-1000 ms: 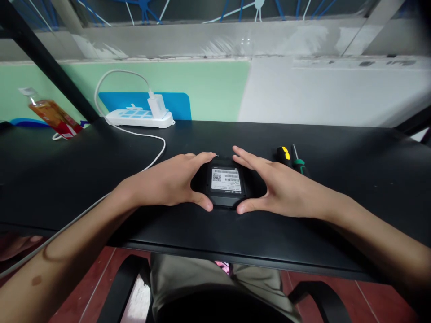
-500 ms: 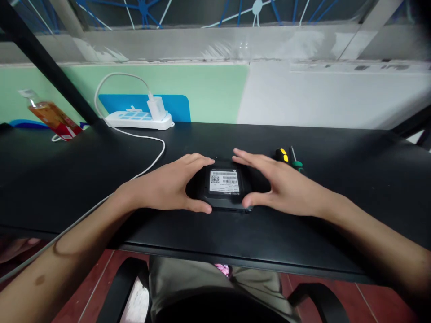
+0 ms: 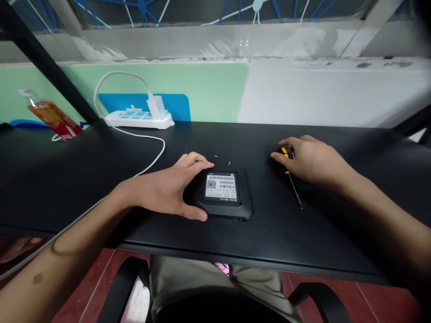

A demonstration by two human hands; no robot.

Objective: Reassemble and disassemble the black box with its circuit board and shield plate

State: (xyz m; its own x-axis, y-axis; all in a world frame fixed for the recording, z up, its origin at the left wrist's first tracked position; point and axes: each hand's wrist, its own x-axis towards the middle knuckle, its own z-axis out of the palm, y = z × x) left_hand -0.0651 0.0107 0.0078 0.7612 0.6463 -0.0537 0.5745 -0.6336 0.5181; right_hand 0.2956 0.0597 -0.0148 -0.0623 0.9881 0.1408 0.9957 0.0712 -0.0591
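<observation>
Now the left hand point(image 3: 168, 190) grips the black device point(image 3: 224, 195) at its left edge, while the right hand point(image 3: 311, 159) closes on the screwdriver point(image 3: 292, 179) well apart.

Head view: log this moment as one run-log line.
left hand: grips black device, label up | right hand: on screwdrivers, grasp unclear | desk: two small screws behind device

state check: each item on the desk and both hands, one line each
black device: flat on the desk, label side up.
left hand: grip on the device's left edge.
right hand: on the screwdrivers, closure unclear.
screwdrivers: lying on the desk, handles under the hand.
two small screws: loose, behind the device.
charger: plugged into the power strip.
</observation>
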